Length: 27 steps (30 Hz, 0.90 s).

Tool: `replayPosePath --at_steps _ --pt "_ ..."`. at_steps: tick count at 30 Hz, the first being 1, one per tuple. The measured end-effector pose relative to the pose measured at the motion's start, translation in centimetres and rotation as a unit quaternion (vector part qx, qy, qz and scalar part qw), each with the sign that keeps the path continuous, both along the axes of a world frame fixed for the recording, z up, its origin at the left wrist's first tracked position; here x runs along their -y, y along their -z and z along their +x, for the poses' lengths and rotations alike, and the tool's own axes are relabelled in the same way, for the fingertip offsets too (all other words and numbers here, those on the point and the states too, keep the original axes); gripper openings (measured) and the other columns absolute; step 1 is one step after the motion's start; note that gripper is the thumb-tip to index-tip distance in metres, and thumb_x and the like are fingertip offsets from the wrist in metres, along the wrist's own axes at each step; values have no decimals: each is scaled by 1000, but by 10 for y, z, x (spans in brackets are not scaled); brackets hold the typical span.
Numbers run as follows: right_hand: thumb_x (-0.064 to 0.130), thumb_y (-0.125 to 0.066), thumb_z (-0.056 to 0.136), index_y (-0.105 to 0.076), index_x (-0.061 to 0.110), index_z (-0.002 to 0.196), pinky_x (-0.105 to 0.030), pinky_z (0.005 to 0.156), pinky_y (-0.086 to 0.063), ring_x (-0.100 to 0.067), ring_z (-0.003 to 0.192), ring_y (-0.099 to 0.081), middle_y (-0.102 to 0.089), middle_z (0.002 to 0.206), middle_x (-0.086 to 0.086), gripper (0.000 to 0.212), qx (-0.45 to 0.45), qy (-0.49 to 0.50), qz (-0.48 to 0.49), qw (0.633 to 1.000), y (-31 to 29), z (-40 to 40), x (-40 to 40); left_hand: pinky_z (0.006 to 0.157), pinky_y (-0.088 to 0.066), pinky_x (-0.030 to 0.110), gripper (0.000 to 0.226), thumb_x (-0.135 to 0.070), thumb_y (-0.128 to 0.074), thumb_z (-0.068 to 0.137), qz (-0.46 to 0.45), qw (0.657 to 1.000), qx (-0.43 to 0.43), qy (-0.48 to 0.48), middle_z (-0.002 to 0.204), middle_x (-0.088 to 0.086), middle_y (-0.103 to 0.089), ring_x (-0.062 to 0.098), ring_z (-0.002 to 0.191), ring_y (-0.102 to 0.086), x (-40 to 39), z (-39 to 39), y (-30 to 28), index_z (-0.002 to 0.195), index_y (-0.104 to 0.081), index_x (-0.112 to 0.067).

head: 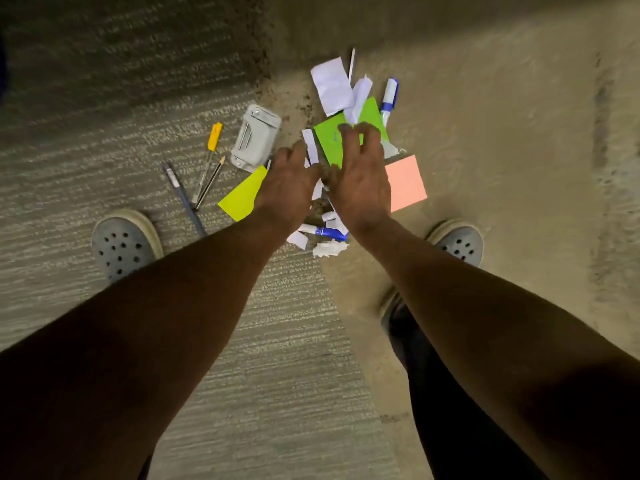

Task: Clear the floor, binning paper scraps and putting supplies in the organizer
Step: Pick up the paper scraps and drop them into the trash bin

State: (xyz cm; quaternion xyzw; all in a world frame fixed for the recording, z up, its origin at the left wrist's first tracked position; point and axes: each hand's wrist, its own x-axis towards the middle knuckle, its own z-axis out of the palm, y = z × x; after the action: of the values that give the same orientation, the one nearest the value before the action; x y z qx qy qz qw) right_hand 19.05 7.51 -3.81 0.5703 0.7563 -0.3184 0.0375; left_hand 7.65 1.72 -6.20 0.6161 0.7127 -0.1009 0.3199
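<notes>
Reaching down over the pile, you have both hands spread and grasping nothing: left hand [291,183] just beside the right hand [360,188]. Nearest, behind your palms, lie white scraps [327,249] and a blue marker [325,232]. Sweep the fingertips inward to bunch paper only. Under your right fingertips sits the green paper [332,140]; beyond it, a white sheet [330,84]. Bin and organizer are out of view; your palms hide some scraps.

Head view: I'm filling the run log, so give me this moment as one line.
stage: reaching into pile | left hand: open, over scraps | right hand: open, on green paper | bin, organizer: unseen
</notes>
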Motion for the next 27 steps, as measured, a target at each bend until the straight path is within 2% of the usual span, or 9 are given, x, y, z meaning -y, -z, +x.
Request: replayPosePath --at_steps 4,7,9,13,16,20,24,25,27 --pt "27 -65 86 -33 25 144 -40 99 -45 -34 129 -40 -28 151 -14 67 42 -15 67 997 8 -14 -40 91 -44 43 33 -5 -58 84 -1 1000 16 5 128 17 -47 38 115 -45 2 -6 1 116 -60 -12" --pt "42 -61 88 -34 29 142 -42 101 -43 -35 132 -38 -24 153 -14 63 90 -62 25 994 17 -23 -63 97 -41 43 32 -8 -59 83 -5 1000 23 12 127 16 -50 36 113 -46 4 -10 -2 115 -59 -9" --pt "36 -59 89 -43 25 134 -40 97 -43 -35 123 -43 -30 148 -14 48 115 -116 26 986 22 -27 -69 97 -42 44 32 -9 -58 83 -8 999 32 7 133 13 -48 35 116 -46 7 -9 -5 115 -58 -10" --pt "9 -52 90 -54 17 121 -38 81 -44 -32 112 -47 -40 135 -15 32 91 -152 53 983 26 -33 -70 73 -52 41 47 -9 -65 81 11 997 58 39 153 -1 -35 32 118 -46 14 1 -7 126 -55 -16" --pt "10 -52 89 -58 13 114 -36 79 -44 -31 110 -51 -42 133 -14 26 55 -136 42 988 26 -33 -71 64 -50 40 50 -6 -68 78 8 996 54 63 138 3 -49 33 111 -50 10 8 -3 125 -53 -15" --pt "8 -53 85 -63 9 104 -29 83 -40 -26 101 -58 -53 120 -13 22 -3 -38 17 999 19 -27 -75 77 -50 43 49 -14 -77 73 -22 996 75 43 111 11 -58 34 108 -50 4 5 0 117 -55 -12" --pt "14 -59 74 -74 14 92 -14 76 -38 -18 89 -65 -71 99 -6 23 -56 126 -12 990 0 -19 -83 72 -47 46 23 5 -61 72 76 982 158 -75 95 18 -64 38 94 -55 9 -3 -17 93 -61 -4" --pt "15 -61 73 -75 17 89 -13 77 -42 -16 86 -67 -73 94 -3 21 -63 155 -32 985 -6 -16 -85 70 -47 45 22 7 -61 69 104 972 179 -114 90 17 -64 37 89 -56 10 -5 -25 88 -61 -4" --pt "14 -65 73 -75 17 83 -29 82 -53 -18 82 -70 -75 87 -1 14 -91 229 -83 966 -15 -12 -86 69 -49 40 19 6 -62 69 151 947 209 -189 86 12 -66 32 83 -60 14 -9 -46 84 -59 -5"
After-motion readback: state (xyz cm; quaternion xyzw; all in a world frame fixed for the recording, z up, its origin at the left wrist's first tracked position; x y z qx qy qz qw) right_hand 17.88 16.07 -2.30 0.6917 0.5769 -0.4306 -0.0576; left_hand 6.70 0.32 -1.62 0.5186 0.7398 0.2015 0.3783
